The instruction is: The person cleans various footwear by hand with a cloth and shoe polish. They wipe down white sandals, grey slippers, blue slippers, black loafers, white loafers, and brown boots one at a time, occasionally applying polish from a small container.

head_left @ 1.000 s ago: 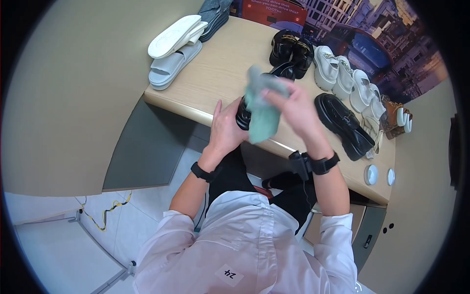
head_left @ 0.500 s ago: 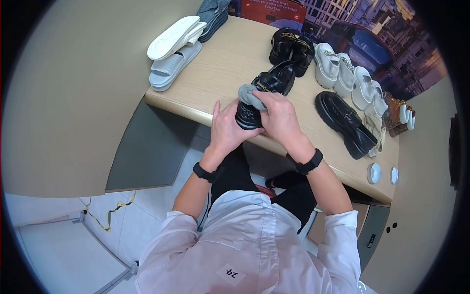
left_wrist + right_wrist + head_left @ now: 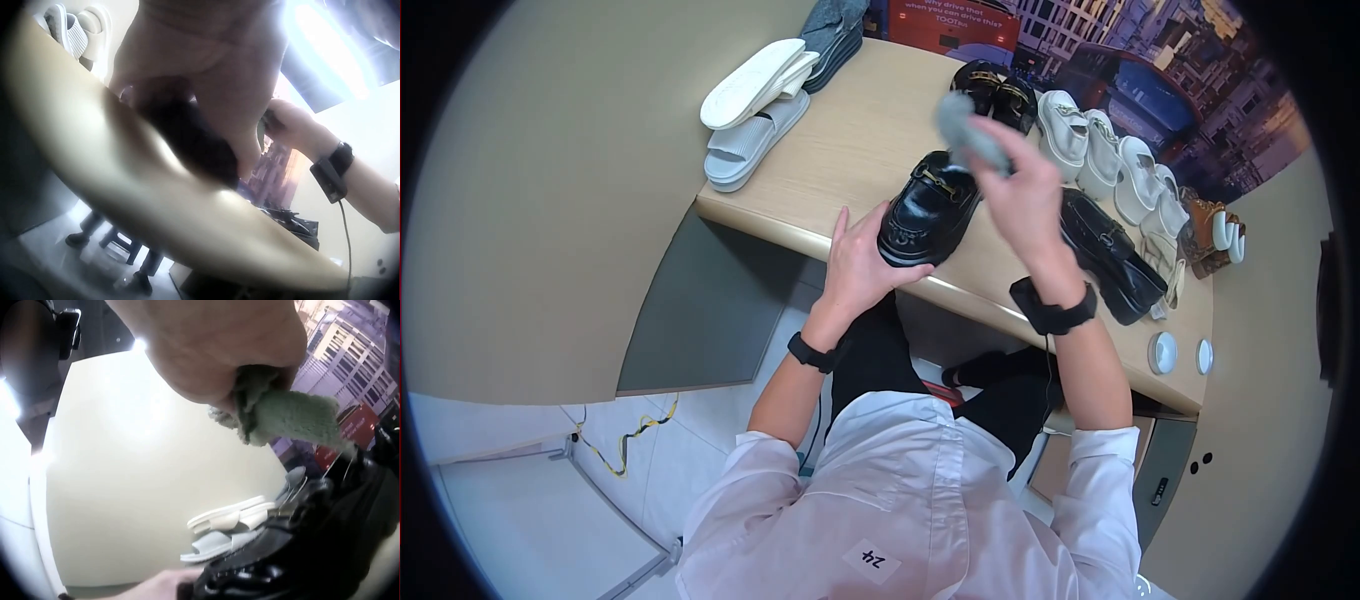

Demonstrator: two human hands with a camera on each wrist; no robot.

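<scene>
A glossy black shoe with a metal bit rests at the table's front edge, toe toward the person. My left hand grips its toe end, the thumb along the front and the fingers at the side. Above the shoe's heel end my right hand is raised, pinching a bunched cloth blurred by motion. In the right wrist view the cloth looks green and fluffy, hanging from the fingers over the black shoe. The left wrist view shows the dark toe under the left hand.
Black shoes stand behind, and a single black loafer lies to the right. White shoes, brown shoes and small white dishes line the right side. Slippers are stacked at the left.
The right hand with the cloth has lifted off the toe and moved up and right, uncovering the shoe's upper. The left hand has kept its grip on the toe.
</scene>
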